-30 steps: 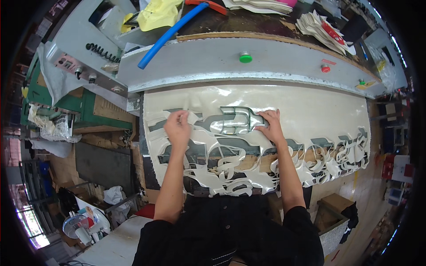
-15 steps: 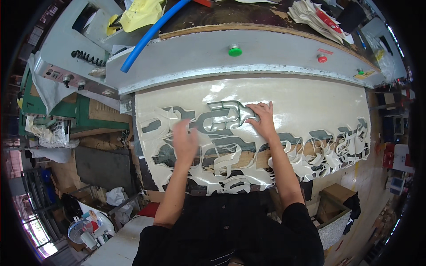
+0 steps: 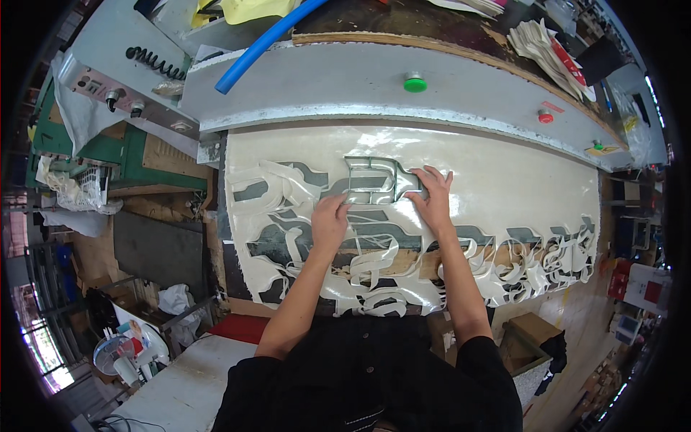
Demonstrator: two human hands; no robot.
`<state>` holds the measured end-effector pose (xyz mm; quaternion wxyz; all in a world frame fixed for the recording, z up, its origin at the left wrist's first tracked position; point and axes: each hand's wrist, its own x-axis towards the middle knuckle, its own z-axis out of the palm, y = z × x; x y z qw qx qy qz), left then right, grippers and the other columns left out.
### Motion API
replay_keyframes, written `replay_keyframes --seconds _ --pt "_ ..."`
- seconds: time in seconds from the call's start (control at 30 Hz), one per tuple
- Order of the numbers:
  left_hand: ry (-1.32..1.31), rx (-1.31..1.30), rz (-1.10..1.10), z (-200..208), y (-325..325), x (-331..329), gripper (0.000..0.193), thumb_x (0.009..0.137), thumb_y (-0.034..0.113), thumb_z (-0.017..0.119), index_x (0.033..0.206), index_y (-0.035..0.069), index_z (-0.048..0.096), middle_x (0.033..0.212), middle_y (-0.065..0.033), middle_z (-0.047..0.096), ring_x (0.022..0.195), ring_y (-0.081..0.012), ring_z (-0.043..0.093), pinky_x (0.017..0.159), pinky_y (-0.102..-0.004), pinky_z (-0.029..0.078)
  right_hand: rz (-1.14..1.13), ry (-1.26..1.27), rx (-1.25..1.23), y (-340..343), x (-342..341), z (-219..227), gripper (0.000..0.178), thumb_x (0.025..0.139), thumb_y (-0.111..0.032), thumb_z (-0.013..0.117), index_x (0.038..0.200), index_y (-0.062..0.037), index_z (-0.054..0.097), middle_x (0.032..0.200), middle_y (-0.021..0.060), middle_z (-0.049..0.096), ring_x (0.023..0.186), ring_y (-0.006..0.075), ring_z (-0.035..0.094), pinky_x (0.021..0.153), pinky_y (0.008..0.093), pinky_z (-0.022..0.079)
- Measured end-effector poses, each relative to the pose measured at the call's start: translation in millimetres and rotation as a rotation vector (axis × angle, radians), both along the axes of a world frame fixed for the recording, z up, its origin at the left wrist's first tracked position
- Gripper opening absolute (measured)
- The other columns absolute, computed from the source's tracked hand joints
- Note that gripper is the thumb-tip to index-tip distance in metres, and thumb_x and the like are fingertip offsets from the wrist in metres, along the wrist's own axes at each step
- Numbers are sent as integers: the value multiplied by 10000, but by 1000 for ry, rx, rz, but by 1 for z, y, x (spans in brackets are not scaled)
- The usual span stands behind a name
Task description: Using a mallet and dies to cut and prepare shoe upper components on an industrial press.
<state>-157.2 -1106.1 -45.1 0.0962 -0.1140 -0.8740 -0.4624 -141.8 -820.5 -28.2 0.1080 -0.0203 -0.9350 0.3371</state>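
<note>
A green-edged metal cutting die [image 3: 396, 181] lies on a glossy cream sheet [image 3: 504, 162]. Its outline is wide and open on the left and narrows at the right. My right hand [image 3: 434, 196] grips that narrow end between thumb and fingers. At the die's lower left corner, my left hand [image 3: 331, 219] pinches the edge with its fingertips. Dark cut-out gaps and cream offcut strips [image 3: 374, 263] surround both wrists, on the near side of the sheet.
Beyond the sheet runs a grey machine beam [image 3: 324, 90] with a green button [image 3: 415, 83] and a red button [image 3: 545, 116]. A blue tube [image 3: 266, 47] hangs over it at the left. A fan [image 3: 115, 354] stands low at the left, and an open box [image 3: 529, 342] at the lower right.
My left hand has come from the left onto the die's left corner. The die now lies straighter, its left side turned slightly. My right hand keeps its hold; the view has shifted.
</note>
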Motion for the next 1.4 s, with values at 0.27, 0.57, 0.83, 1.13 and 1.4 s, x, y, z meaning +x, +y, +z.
replay_keyframes --seconds 0.27,0.57,0.83,1.13,1.4 --pt "106 -8 -38 -14 -10 0 291 813 57 862 1096 43 792 1001 -149 770 952 -320 725 837 -386 576 -37 -17 -102 -2 3 -2 606 815 -231 884 1370 -128 664 1384 104 687 1407 319 543 1291 623 109" --pt "122 70 -80 -15 -14 -1 286 800 69 850 1079 55 787 946 -106 770 954 -309 705 846 -412 552 -25 -20 10 1 6 -10 606 818 -207 877 1372 -112 650 1418 191 657 1391 349 567 1296 606 132" --pt "94 33 -79 -15 -14 -4 290 770 51 878 1051 43 808 1008 -113 794 1013 -296 716 880 -387 573 -22 -18 26 2 6 -12 600 806 -204 877 1358 -119 658 1406 179 659 1389 352 563 1290 611 142" --pt "81 38 -83 -17 -13 -5 302 765 60 881 1058 42 810 1009 -111 797 1000 -293 719 876 -384 572 -19 -28 35 2 3 -11 586 815 -210 869 1356 -123 659 1410 177 654 1368 353 575 1292 604 147" --pt "93 38 -88 -16 -16 -1 306 772 70 880 1067 37 807 1000 -114 792 1005 -295 718 878 -387 570 -13 -15 19 1 6 -13 611 807 -198 875 1371 -123 651 1427 177 646 1368 345 581 1296 598 144"
